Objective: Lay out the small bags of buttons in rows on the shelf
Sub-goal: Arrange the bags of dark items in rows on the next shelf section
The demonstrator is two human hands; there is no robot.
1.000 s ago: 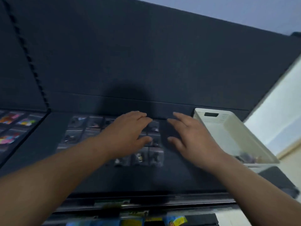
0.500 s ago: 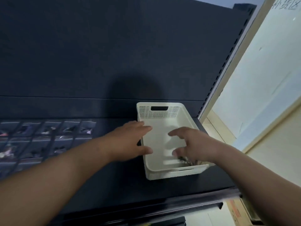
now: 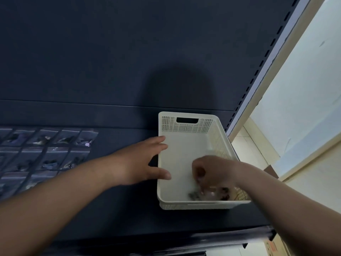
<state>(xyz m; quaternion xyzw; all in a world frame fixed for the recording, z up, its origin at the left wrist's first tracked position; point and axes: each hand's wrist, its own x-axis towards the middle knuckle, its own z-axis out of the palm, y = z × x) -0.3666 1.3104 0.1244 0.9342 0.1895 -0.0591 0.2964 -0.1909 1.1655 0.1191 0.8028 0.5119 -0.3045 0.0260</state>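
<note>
currently my left hand (image 3: 140,161) lies open, fingers (image 3: 159,146) straight across the basket (image 3: 186,124) left rim. my right hand (image 3: 212,170) curls over loose button bags (image 3: 208,194) in its near right corner, grip too blurred to tell. laid-out bags (image 3: 46,148) line the shelf (image 3: 110,209) left side.

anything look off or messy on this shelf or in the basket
Nothing stands out. The laid-out bags lie in even rows on the shelf, the basket sits flat, and the loose bags are bunched at its near end under the right hand.

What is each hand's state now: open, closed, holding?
Left hand: open, fingers spread over the white basket's left rim.
Right hand: curled among the button bags, blurred; grip cannot be told.
</note>
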